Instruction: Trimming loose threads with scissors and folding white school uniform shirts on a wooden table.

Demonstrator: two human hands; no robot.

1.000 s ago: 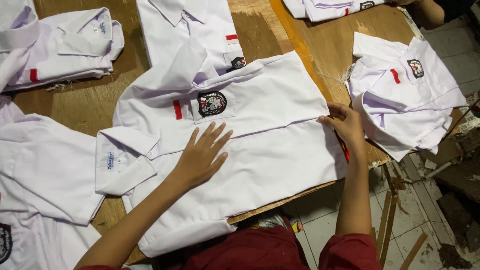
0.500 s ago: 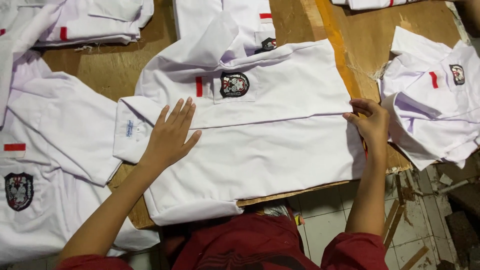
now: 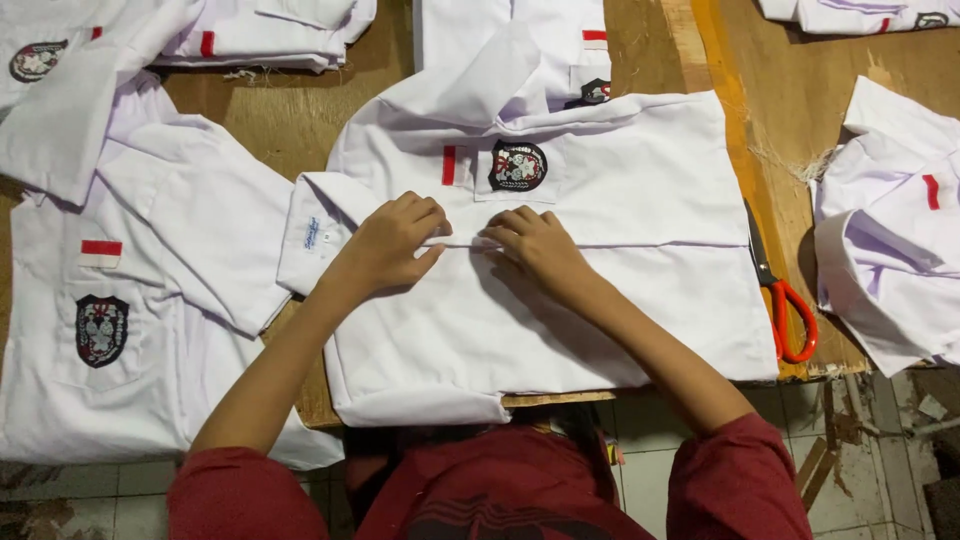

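Note:
A white short-sleeved shirt [image 3: 620, 240] with a dark chest badge and a small red stripe lies flat on the wooden table [image 3: 790, 110] in front of me. My left hand [image 3: 395, 240] and my right hand [image 3: 530, 245] rest close together on the shirt's middle, just below the badge. Both have bent fingers pinching the fabric along a horizontal fold line. My sleeves are dark red.
Scissors with orange handles [image 3: 785, 305] lie at the shirt's right edge near the table's front. More white shirts lie at left [image 3: 120, 300], at right [image 3: 890, 250] and along the far edge [image 3: 270, 30]. Tiled floor shows below the table edge.
Both hands came in from the shirt's left sleeve and right edge to its middle, and their fingers curled onto the fabric. The scissors at the right edge became visible.

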